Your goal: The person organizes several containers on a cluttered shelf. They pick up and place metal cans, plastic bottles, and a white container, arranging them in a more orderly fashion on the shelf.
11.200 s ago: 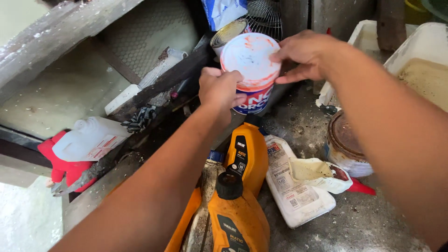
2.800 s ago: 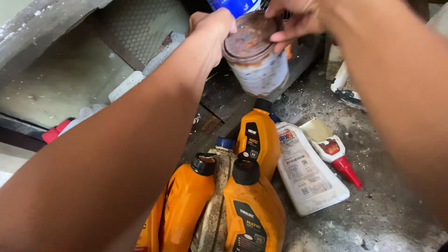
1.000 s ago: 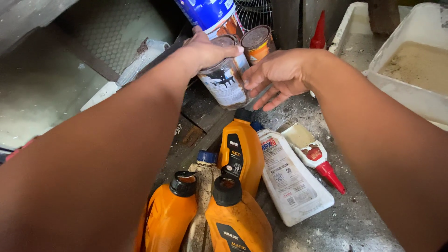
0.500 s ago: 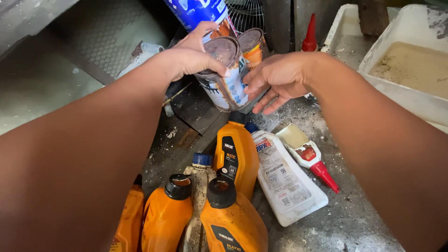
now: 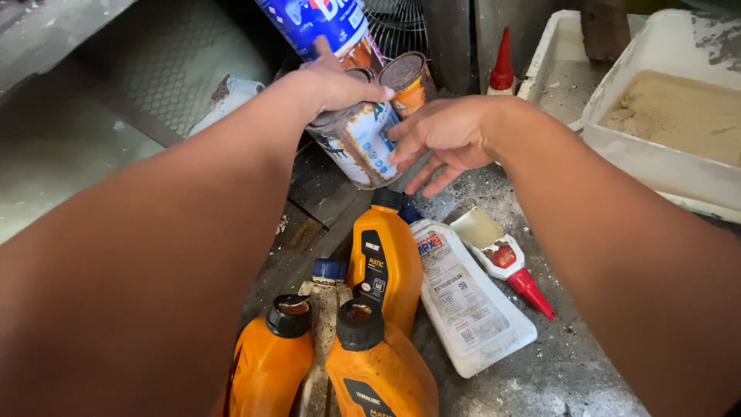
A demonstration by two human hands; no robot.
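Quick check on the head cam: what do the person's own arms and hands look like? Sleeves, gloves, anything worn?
Both forearms are bare as far as the frame shows: no sleeve edge in view. The left hand and right hand are bare too, with no gloves. No watch, ring, wristband or bandage shows on the visible sides. Nails look short. The upper arms are out of view, so any sleeve higher up cannot be told.

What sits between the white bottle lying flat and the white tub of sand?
A small glue bottle with a red nozzle lies between the white bottle and the tub, on the grimy bench, in the head view.

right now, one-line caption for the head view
Left hand grips a dirty tin, right hand beside it, above orange bottles.
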